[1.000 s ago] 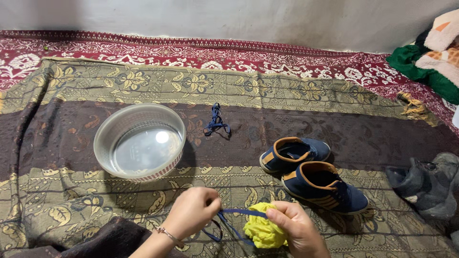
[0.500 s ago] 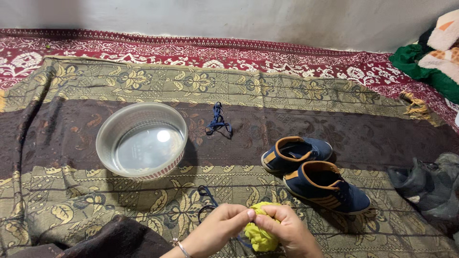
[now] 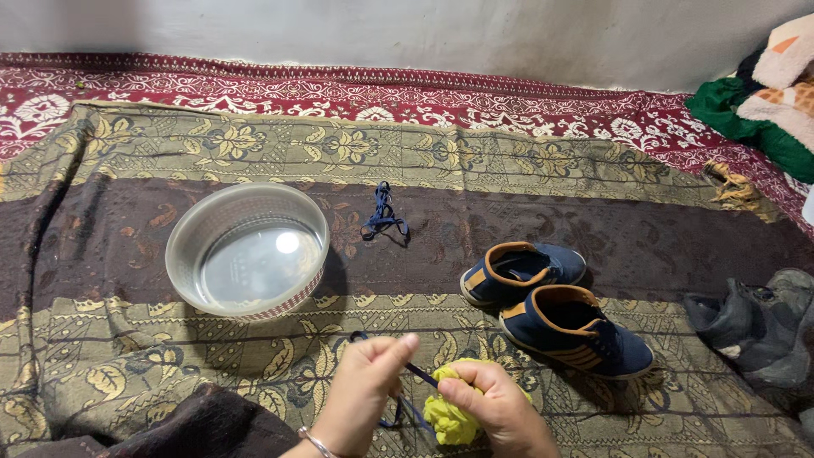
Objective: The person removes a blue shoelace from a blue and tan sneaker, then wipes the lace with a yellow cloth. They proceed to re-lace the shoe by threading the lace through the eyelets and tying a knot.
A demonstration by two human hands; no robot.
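Note:
My left hand pinches a dark blue shoelace that runs across to my right hand. That hand is closed around a crumpled yellow cloth, with the lace passing into it. Both hands are low at the bottom of the view, over a patterned blanket. Just right of them sit two laceless navy sneakers with tan collars. A second blue shoelace lies bunched farther back.
A round clear basin of water stands left of centre. Dark grey cloth lies at the right edge, and green and pink fabric is heaped at the top right. A red patterned rug meets the wall behind.
My left hand pulled away from the yellow cloth and rose a little, drawing the lace taut. One second ago the hands were apart, then they met at the cloth.

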